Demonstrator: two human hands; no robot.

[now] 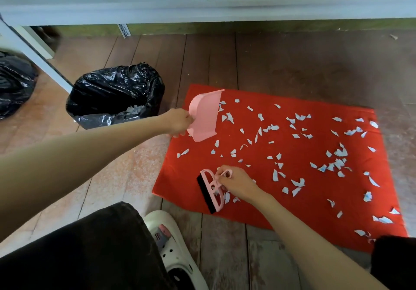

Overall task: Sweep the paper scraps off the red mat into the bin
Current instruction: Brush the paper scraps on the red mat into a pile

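Left hand (pixel 179 122): grips pink dustpan (pixel 204 115), lip best pressed flat on red mat (pixel 315 199).
Right hand (pixel 236 182): holds pink brush (pixel 211 190) (bristles down); sweep paper scraps (pixel 337 163) panward, short strokes.

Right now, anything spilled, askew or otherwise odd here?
Yes: paper scraps lie scattered over the red mat, thickest toward its right side. The mat sits slightly skewed to the floorboards. The bin already holds some scraps. Left hand holds the dustpan, right hand the brush; neither looks damaged.
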